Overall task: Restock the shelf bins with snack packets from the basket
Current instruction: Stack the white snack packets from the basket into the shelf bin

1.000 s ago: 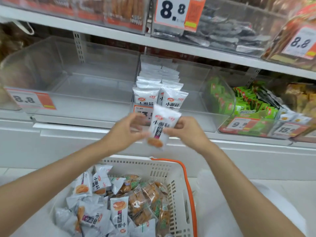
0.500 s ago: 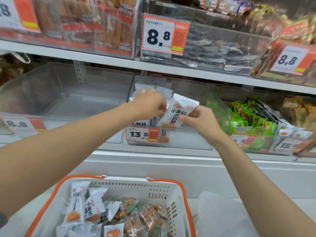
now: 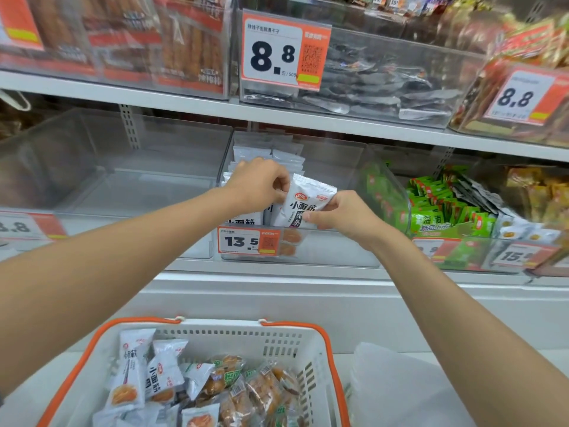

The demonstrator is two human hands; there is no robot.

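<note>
Snack packets [image 3: 163, 374] lie loose in the basket [image 3: 234, 343] nearest the camera, white ones mixed with orange-brown ones, so plenty of restocking looks left to do. The basket sits low and directly under both arms, which keeps each reach to the shelf short.

Above it, one white packet [image 3: 303, 201] is held upright at the front of the middle bin [image 3: 332, 251], its lower end already dipping behind the clear front wall, just above the price tag [image 3: 249, 241]. The right hand [image 3: 341, 214] pinches its right edge between thumb and curled fingers. The left hand [image 3: 258, 183] appears to pinch the upper left corner with a narrow grip, probably steadying the packet so that it drops in face-forward and matches the row.

Behind the hands, a row of white packets [image 3: 264, 155] stands on edge, running back into the bin, so this packet is likely joining the front of that file.

Further right, green packets [image 3: 446, 211] fill the neighbouring bin. An upper shelf [image 3: 184, 103] carries more bins above.
</note>
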